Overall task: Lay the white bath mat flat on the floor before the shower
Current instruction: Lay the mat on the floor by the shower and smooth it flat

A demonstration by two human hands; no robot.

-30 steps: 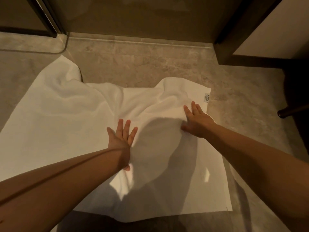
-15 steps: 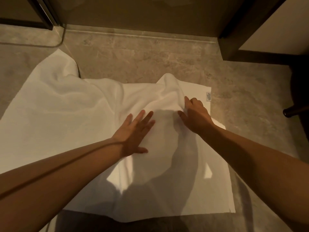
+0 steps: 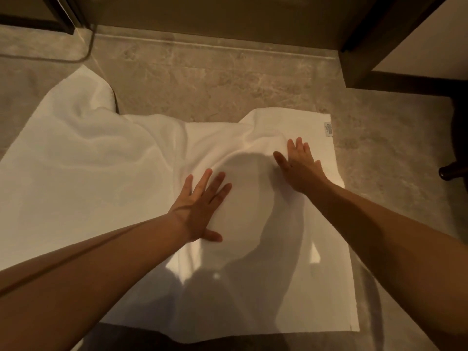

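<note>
Two hands are flat on the white bath mat (image 3: 131,188), and neither holds anything. My left hand (image 3: 201,211) lies palm down with the fingers spread wide, near the middle of the mat. My right hand (image 3: 300,168) presses down just beside a raised ridge of cloth, fingers open and pointing toward the shower threshold (image 3: 202,45).

The mat is on the stone floor (image 3: 228,82) before the shower, but it is not flat yet. The right part, near the small label (image 3: 328,128), lies fairly smooth. The far left corner (image 3: 93,87) is rumpled and humped, and folds run from there across to my right hand. The far edge is uneven, with a notch of bare floor showing between the two far corners.

What could go wrong, as I judge it: if I push both palms the same way, the cloth may simply slide on the smooth stone and bunch up further, rather than spread. Pressing hard on the ridge could crease it flat into a fold. The whole mat might also skew away from the threshold, and the left side runs out of my view, so I could miss a tuck there.

There are no containers in sight, so nothing to report inside any.
</note>
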